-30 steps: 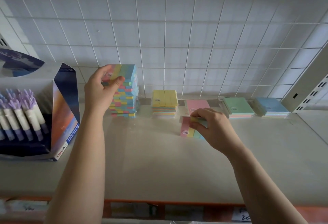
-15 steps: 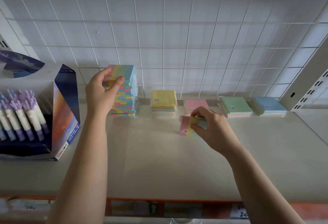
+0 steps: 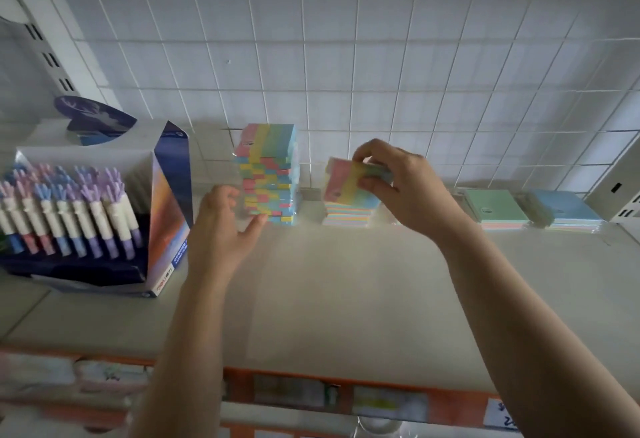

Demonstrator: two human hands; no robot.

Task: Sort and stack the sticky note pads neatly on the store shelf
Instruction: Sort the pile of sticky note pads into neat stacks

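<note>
- While your right grip (image 3: 398, 188) pinches the striped pad (image 3: 346, 183) by its right end, the pad hangs just above the short stack (image 3: 348, 212), mid-shelf.
- Your left grip (image 3: 221, 229) is loose-fingered and holds nothing, down at the foot of the tall stack (image 3: 268, 177); whether it's touching, I can't tell. Bump that ragged stack and it likely topples.
- Held by one end, the pad could swing and land crooked.
- It's tilted, striped face towards you, long axis running left to right along the shelf (image 3: 346, 292).

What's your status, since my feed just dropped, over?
Left grip open, at base of tall stack. Right grip holds striped pad, tilted over short stack. Nothing in the way.
</note>
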